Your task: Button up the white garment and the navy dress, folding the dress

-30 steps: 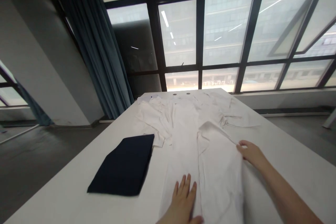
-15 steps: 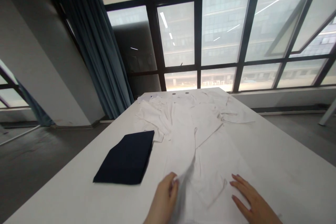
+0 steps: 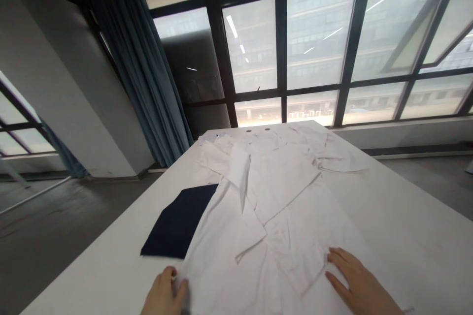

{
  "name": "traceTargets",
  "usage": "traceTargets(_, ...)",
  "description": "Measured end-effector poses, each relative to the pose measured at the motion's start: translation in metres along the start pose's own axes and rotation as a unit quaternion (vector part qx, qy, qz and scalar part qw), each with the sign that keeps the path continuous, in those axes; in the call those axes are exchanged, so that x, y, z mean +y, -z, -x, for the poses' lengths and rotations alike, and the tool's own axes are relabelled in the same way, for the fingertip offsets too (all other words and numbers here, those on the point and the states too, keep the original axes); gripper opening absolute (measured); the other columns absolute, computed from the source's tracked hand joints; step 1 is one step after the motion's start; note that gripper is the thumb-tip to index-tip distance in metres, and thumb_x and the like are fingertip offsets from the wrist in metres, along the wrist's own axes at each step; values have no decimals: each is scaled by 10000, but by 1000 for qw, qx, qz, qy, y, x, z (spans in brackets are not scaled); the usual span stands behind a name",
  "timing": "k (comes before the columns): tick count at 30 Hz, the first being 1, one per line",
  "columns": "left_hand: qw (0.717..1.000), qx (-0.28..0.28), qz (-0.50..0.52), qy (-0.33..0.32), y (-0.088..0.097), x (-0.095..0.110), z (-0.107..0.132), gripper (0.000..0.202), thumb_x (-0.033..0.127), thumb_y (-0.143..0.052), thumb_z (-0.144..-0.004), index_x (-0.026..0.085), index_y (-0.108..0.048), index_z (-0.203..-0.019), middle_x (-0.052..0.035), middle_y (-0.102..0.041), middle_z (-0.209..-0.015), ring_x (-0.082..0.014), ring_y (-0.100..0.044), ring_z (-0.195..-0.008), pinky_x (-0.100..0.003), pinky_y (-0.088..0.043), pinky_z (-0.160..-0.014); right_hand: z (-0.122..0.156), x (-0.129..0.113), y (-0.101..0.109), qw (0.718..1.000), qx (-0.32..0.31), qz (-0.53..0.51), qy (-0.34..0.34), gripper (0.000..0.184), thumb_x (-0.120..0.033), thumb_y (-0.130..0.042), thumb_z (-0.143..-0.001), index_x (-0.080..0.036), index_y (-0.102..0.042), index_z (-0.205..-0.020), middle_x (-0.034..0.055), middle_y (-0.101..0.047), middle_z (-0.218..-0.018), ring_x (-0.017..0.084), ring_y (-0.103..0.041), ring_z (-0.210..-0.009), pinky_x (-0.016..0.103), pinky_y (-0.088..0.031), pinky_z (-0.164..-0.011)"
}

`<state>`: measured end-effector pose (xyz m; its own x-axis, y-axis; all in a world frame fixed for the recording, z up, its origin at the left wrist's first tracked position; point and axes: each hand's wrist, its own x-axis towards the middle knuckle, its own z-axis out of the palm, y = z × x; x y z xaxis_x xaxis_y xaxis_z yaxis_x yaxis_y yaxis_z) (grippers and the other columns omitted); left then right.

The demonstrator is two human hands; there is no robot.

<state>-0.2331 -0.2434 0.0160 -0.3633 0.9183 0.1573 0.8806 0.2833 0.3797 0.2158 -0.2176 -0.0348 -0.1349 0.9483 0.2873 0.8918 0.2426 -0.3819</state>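
Observation:
A white long coat [image 3: 229, 236], which looks like a lab coat, lies spread on the table with its collar end away from me. Its left front panel is laid out to the left and overlaps a dark navy folded cloth [image 3: 175, 226]. At the lower left edge of the coat, my left hand [image 3: 164, 293] is closed with curled fingers on the fabric edge. My right hand [image 3: 351, 278] rests on the right front panel beside a pocket edge, fingers and thumb apart. Pocket flaps and creases show on both panels.
The white table [image 3: 99, 266] narrows away toward a large window [image 3: 254, 54]. Two small dark discs [image 3: 267, 129] sit at its far end. A blue curtain [image 3: 148, 69] and a grey pillar [image 3: 84, 88] stand at the left.
My left hand has moved left and toward me with the coat's panel, which now lies spread over part of the navy cloth. My right hand has stayed nearly in place.

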Motion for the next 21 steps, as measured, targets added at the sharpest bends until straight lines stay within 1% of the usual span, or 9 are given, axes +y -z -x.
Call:
traceTargets(2,996,71,-23,-48,3,17,-7,412,416,-411,-691,114,-479,-963,-139,-531,-924,-275,-519,-882,-405,-390,-804,-11,-13,6,1000,12,9,-6,296,-433,-468,-731,-222,-617,-877,98,-606,-987,270,-530,-953,432,-407,-850)
traceTargets(4,990,65,-4,-123,5,43,-15,416,397,-420,-712,150,-455,-1045,-130,-490,-1056,-270,-458,-1010,-419,-342,-885,-26,-31,14,1000,11,5,9,247,-387,-473,-731,-220,-604,-859,101,-601,-971,271,-519,-951,430,-396,-844)
traceTargets(8,950,-136,48,-276,-5,112,-23,455,324,-491,-697,236,-417,-1137,-69,-390,-1236,-228,-345,-1144,-375,-283,-959,-64,-80,27,995,-78,-18,59,349,-320,-522,-692,-187,-558,-1012,105,-536,-1096,258,-449,-1038,390,-354,-888)
traceTargets(10,935,-214,32,-283,-17,140,-25,576,303,-562,-634,199,-386,-1173,-101,-379,-1236,-250,-356,-1126,-375,-301,-936,-82,-104,24,989,-131,-25,68,536,-339,-574,-649,-174,-476,-1149,117,-470,-1189,269,-396,-1093,387,-324,-909)
traceTargets(12,937,-236,13,-259,-32,157,-29,539,227,-560,-615,147,-414,-1127,-135,-422,-1161,-254,-418,-1046,-371,-338,-882,-95,-122,14,981,-174,-36,75,734,-371,-632,-587,-211,-357,-1249,113,-363,-1290,287,-341,-1141,397,-304,-915)
traceTargets(15,927,-246,104,-262,-48,162,-40,358,125,-471,-646,147,-453,-1003,-95,-492,-1004,-189,-480,-908,-318,-379,-801,-106,-139,-9,976,-187,-61,91,808,-375,-662,-536,-264,-318,-1258,96,-281,-1340,300,-310,-1161,411,-289,-913)
traceTargets(18,859,-304,318,-262,-56,152,-57,281,183,-428,-715,164,-417,-995,-65,-507,-965,-140,-507,-792,-267,-419,-689,-113,-143,-27,981,-133,-101,99,440,-246,-545,-639,-212,-501,-1076,83,-478,-1171,246,-409,-1077,370,-315,-894)
traceTargets(19,838,-308,379,-245,-58,149,-62,264,222,-404,-746,163,-404,-1003,-75,-498,-994,-135,-514,-774,-260,-424,-658,-116,-142,-28,981,-118,-121,99,340,-187,-488,-659,-195,-543,-994,74,-538,-1078,221,-450,-1028,345,-334,-878)
traceTargets(21,824,-276,451,-205,-59,143,-69,259,282,-343,-791,159,-394,-1013,-100,-475,-1047,-140,-522,-788,-262,-427,-641,-126,-134,-21,976,-97,-173,91,289,-119,-401,-664,-178,-572,-889,62,-594,-946,185,-508,-937,306,-371,-845)
